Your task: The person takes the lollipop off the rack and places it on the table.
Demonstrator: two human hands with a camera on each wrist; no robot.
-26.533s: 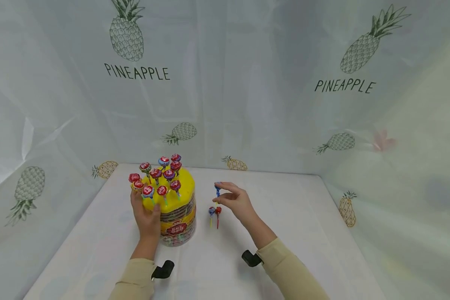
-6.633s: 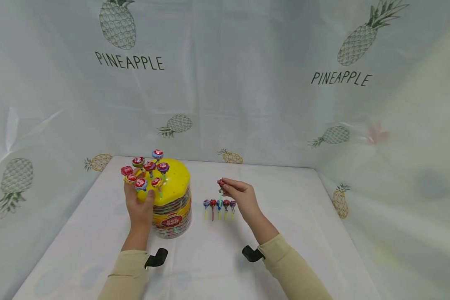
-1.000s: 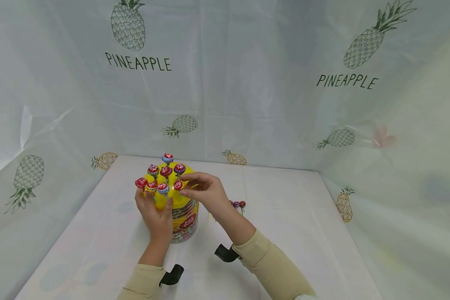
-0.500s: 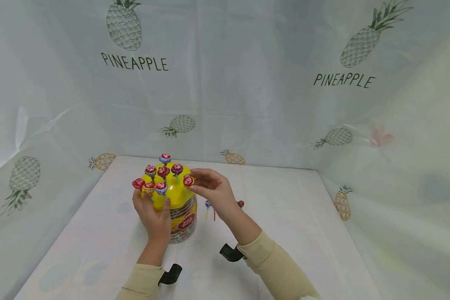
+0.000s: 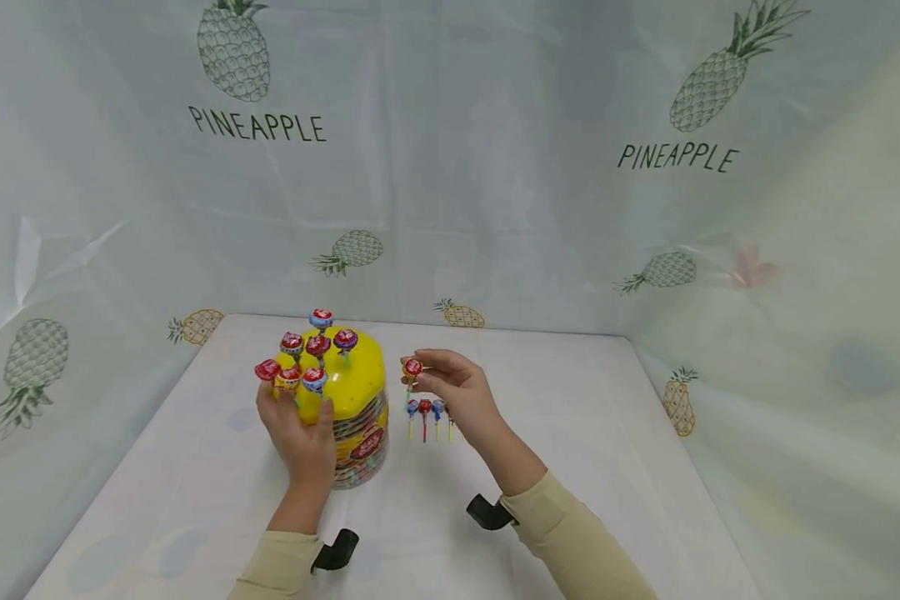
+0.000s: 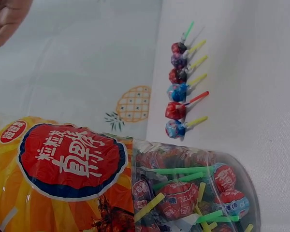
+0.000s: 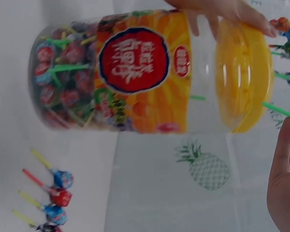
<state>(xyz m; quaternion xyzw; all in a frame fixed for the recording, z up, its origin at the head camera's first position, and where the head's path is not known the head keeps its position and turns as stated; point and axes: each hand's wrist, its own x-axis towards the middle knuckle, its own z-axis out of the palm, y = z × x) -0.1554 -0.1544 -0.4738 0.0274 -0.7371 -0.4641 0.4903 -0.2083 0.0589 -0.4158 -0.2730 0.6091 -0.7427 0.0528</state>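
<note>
Clear jar [image 5: 363,450] standing upright, yellow lid [image 5: 356,383] bristling with seven lollipops [image 5: 318,346], a red-topped lollipop [image 5: 413,367] held stick-down nearby, a row of six [image 6: 177,92] lying on the desk [image 5: 570,400]

There is one jar [image 5: 360,450] with one yellow lid [image 5: 360,375], and on its top seven lollipops [image 5: 318,346] are standing, while those inside overlap too much for counting. To the right of the jar there are six lying lollipops [image 6: 175,110], also one held lollipop [image 5: 413,367] with the one right hand [image 5: 468,400]; one left hand [image 5: 303,437] is at the jar. Behind and around it, eight printed pineapples [image 5: 233,58] can be counted.
</note>
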